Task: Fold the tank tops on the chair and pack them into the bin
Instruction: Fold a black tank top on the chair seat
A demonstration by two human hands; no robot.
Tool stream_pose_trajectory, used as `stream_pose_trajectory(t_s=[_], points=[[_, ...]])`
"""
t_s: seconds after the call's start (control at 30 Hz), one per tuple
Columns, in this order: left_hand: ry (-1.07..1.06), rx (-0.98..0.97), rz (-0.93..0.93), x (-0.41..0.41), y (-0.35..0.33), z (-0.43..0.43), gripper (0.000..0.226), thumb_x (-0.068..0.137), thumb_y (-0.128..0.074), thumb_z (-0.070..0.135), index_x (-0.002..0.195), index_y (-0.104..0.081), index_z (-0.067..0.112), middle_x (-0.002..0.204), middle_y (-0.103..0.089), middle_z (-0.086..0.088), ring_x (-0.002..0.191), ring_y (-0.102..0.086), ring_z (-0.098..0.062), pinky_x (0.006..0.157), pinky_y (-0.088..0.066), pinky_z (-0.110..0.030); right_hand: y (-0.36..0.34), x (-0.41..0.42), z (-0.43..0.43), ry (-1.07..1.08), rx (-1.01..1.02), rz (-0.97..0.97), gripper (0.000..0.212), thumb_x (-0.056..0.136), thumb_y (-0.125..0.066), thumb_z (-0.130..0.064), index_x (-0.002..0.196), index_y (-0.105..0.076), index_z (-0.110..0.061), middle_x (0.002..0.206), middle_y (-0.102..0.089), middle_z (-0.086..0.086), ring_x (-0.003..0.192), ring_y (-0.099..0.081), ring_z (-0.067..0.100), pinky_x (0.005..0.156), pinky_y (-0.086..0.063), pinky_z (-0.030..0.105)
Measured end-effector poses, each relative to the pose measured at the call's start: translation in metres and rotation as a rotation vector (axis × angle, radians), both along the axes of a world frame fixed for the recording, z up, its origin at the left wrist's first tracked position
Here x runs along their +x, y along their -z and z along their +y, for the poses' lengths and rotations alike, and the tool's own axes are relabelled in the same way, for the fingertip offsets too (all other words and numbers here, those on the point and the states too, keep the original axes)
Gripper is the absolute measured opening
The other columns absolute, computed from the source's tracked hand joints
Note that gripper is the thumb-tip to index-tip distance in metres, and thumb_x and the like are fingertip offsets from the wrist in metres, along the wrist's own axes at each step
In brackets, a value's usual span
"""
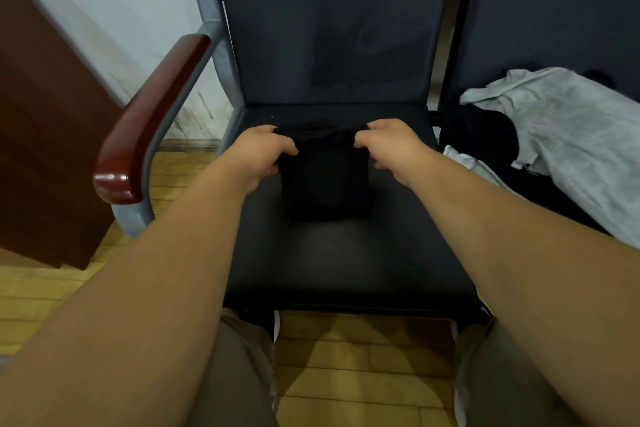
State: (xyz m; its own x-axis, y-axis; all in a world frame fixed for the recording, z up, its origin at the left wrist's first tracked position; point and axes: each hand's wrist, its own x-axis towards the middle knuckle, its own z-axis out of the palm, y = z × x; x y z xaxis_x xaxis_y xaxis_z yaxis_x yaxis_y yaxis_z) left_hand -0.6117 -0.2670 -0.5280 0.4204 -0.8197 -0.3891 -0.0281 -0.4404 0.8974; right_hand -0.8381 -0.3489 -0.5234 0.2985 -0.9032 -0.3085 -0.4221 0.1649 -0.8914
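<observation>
The left hand (266, 156) and the right hand (391, 149) each pinch a far corner of the black tank top (325, 187), fingers curled over the cloth and thumbs beneath or behind it. The two hands sit level with each other, one at the left far corner and one at the right far corner. The strip of cloth between them is drawn up into a slightly raised, sagging edge.

The tank top lies on the chair seat (346, 260), in its middle to far part. It forms a compact, nearly square packet, which suggests it is already folded at least once. From the hands, the body of the packet extends toward the near edge of the seat. Its slightly longer axis runs far to near. Neither hand is nearer to it than the other, since both hold the same edge.

Judgement: the gripped far edge can be brought toward the near edge for a final fold, or the packet can be lifted as it is.

On the next seat to the right lie a grey garment (571, 121) and a dark garment (485, 139), both unfolded. A wooden armrest (149, 114) stands to the left. No bin is in view, so the direction of the carry cannot be told
</observation>
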Motion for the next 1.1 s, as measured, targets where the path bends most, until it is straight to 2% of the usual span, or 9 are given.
stream_pose_trajectory(t_s=[0.1,0.17,0.27,0.37,0.5,0.7,0.83,0.97,1.1], points=[[0.072,-0.071,-0.007,-0.01,-0.01,0.018,0.034,0.086,-0.074,-0.003,0.114,-0.071,0.013,0.115,-0.078,-0.011,0.11,-0.075,-0.027,0.087,-0.063,-0.037,-0.013,-0.017,0.012,-0.019,-0.066,-0.018,0.016,0.092,-0.067,-0.016,0.102,-0.071,-0.026,0.084,-0.065,-0.005,0.079,-0.06,0.013,0.069,-0.049,0.029],[0.119,-0.107,-0.07,-0.017,-0.017,0.03,0.034,0.085,-0.077,-0.004,0.112,-0.068,0.014,0.117,-0.076,-0.013,0.11,-0.074,-0.027,0.09,-0.064,-0.039,-0.019,-0.027,0.021,-0.04,-0.119,0.008,0.018,0.09,-0.068,-0.018,0.107,-0.07,-0.026,0.094,-0.068,-0.006,0.085,-0.063,0.012,0.069,-0.046,0.026],[0.19,-0.157,-0.138,-0.026,-0.023,0.046,0.042,0.083,-0.082,-0.004,0.112,-0.064,0.02,0.115,-0.075,-0.011,0.106,-0.074,-0.023,0.087,-0.062,-0.037,-0.025,-0.042,0.037,-0.101,-0.175,0.062,0.021,0.088,-0.075,-0.025,0.108,-0.067,-0.027,0.102,-0.07,-0.002,0.092,-0.068,0.014,0.074,-0.05,0.027],[0.275,-0.15,-0.282,-0.034,-0.027,0.064,0.051,0.079,-0.087,0.002,0.117,-0.071,0.032,0.111,-0.078,0.002,0.106,-0.074,-0.017,0.092,-0.06,-0.035,-0.031,-0.055,0.055,-0.194,-0.227,0.153,0.022,0.091,-0.077,-0.026,0.107,-0.062,-0.024,0.092,-0.072,0.001,0.072,-0.071,0.01,0.063,-0.049,0.024],[0.289,-0.119,-0.405,-0.043,-0.033,0.08,0.041,0.083,-0.081,0.003,0.109,-0.078,0.035,0.101,-0.08,0.005,0.101,-0.075,-0.016,0.096,-0.06,-0.037,-0.032,-0.062,0.073,-0.209,-0.297,0.225,0.02,0.094,-0.074,-0.018,0.105,-0.059,-0.026,0.088,-0.073,0.004,0.057,-0.071,0.01,0.054,-0.051,0.025],[0.226,-0.211,-0.423,-0.048,-0.045,0.095,0.054,0.085,-0.072,-0.011,0.1,-0.077,0.041,0.099,-0.077,0.009,0.094,-0.072,-0.008,0.083,-0.056,-0.024,-0.042,-0.064,0.088,-0.244,-0.303,0.169,0.03,0.095,-0.072,-0.017,0.115,-0.069,-0.039,0.102,-0.074,-0.008,0.069,-0.076,0.012,0.057,-0.055,0.023],[0.212,-0.264,-0.397,-0.05,-0.057,0.104,0.061,0.085,-0.067,-0.016,0.103,-0.076,0.042,0.103,-0.074,0.012,0.095,-0.069,-0.002,0.078,-0.054,-0.015,-0.051,-0.06,0.095,-0.234,-0.291,0.117,0.03,0.095,-0.07,-0.012,0.111,-0.072,-0.038,0.101,-0.075,-0.005,0.071,-0.076,0.012,0.067,-0.064,0.035],[0.22,-0.328,-0.364,-0.046,-0.067,0.116,0.064,0.084,-0.065,-0.019,0.112,-0.076,0.038,0.113,-0.075,0.008,0.109,-0.071,-0.011,0.089,-0.059,-0.025,-0.06,-0.054,0.104,-0.171,-0.256,0.036,0.029,0.093,-0.069,-0.009,0.108,-0.073,-0.033,0.099,-0.077,-0.002,0.075,-0.078,0.014,0.071,-0.067,0.037],[0.234,-0.326,-0.367,-0.038,-0.076,0.134,0.064,0.087,-0.068,-0.016,0.126,-0.07,0.034,0.122,-0.075,0.013,0.115,-0.07,-0.008,0.1,-0.057,-0.028,-0.071,-0.046,0.115,-0.095,-0.192,-0.06,0.027,0.092,-0.067,-0.006,0.104,-0.075,-0.029,0.1,-0.077,0.0,0.08,-0.078,0.018,0.071,-0.067,0.037]])
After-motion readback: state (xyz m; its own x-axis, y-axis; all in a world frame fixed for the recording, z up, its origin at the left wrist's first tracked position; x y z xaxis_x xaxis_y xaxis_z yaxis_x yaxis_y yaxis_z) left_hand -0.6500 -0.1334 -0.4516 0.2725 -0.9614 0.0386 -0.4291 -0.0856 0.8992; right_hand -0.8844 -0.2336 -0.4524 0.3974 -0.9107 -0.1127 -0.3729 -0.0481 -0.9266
